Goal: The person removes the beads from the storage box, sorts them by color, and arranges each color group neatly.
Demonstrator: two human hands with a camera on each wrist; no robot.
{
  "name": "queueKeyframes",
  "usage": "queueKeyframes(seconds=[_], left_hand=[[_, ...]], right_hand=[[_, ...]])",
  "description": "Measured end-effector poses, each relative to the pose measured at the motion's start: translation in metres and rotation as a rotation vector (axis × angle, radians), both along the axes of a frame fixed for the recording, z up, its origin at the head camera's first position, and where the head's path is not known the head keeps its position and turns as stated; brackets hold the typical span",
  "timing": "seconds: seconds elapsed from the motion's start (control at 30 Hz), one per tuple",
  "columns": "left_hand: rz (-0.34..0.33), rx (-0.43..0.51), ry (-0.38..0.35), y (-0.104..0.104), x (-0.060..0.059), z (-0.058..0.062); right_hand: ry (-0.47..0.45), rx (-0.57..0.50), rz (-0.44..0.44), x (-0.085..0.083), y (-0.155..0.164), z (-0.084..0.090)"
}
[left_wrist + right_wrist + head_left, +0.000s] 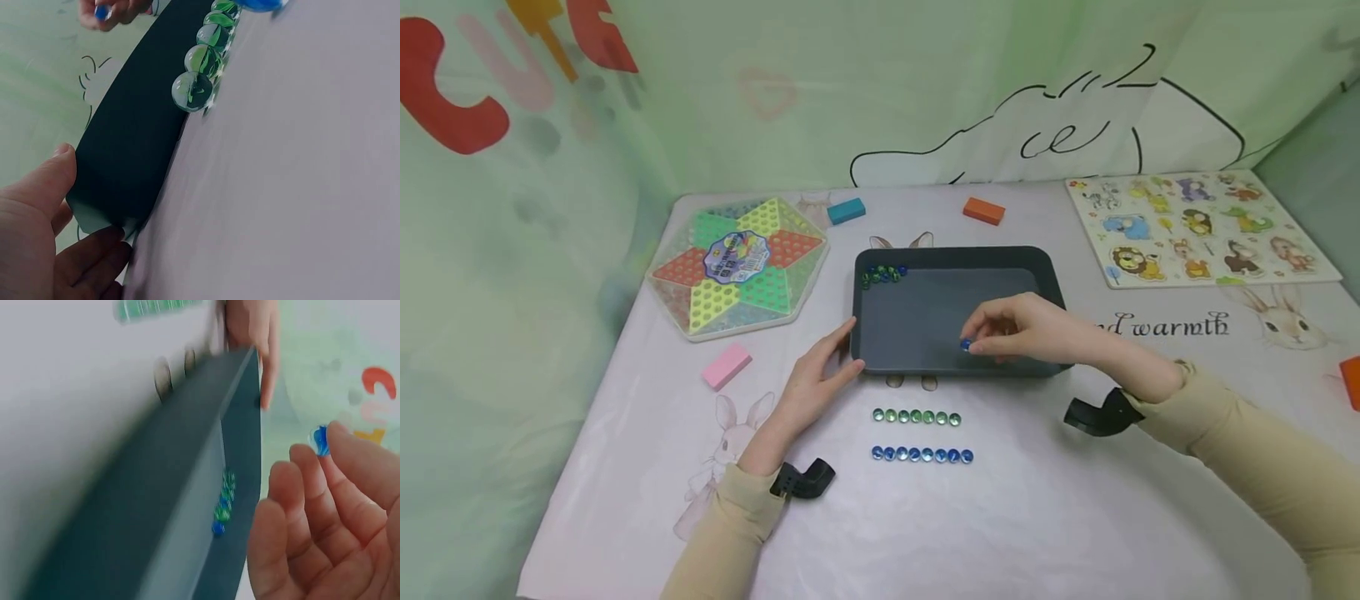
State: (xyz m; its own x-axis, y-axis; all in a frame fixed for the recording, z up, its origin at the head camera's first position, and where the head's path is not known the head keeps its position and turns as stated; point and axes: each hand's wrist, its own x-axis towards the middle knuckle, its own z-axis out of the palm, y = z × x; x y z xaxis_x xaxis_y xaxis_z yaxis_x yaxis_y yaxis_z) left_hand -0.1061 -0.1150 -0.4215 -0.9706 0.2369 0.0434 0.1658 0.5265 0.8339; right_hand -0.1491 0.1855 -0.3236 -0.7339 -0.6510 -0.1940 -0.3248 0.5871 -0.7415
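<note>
Pale cloth printed with rabbits covers the tabletop, and a dark tray sits at its middle. Over the tray's near edge the right hand pinches a blue marble between thumb and fingertips. The left hand rests with relaxed fingers against the tray's near left corner. Between the tray and the tabletop's near edge lie a row of green marbles and a row of blue marbles (more sit in the tray's far left corner).
</note>
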Motion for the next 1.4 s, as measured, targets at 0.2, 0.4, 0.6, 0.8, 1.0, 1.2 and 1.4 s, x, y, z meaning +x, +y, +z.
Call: queueKeyframes(seconds=[0.2,0.4,0.6,0.8,1.0,1.2,1.4], left_hand=[[0.000,0.002,0.004,-0.001,0.000,-0.001],[-0.003,-0.005,0.014,-0.001,-0.002,-0.001],[-0.006,-0.002,0.006,-0.002,-0.002,0.001],[-0.009,-0.005,0.001,-0.001,-0.002,0.001],[-0.013,-0.015,-0.001,-0.001,-0.002,0.000],[-0.010,-0.007,-0.001,-0.001,-0.001,-0.001],[-0.014,-0.004,0.009,-0.001,-0.001,-0.002]], right_hand=[[-0.081,-0.026,0.096,0.027,0.007,-0.012],[-0.113,0.002,0.177,0.045,0.012,-0.027],[-0.098,0.032,0.234,0.055,0.010,-0.043],[-0.081,0.061,0.223,0.061,0.006,-0.050],[-0.070,0.102,0.200,0.064,0.005,-0.054],[-0.065,0.117,0.185,0.065,0.005,-0.056],[-0.061,0.118,0.182,0.065,0.005,-0.056]])
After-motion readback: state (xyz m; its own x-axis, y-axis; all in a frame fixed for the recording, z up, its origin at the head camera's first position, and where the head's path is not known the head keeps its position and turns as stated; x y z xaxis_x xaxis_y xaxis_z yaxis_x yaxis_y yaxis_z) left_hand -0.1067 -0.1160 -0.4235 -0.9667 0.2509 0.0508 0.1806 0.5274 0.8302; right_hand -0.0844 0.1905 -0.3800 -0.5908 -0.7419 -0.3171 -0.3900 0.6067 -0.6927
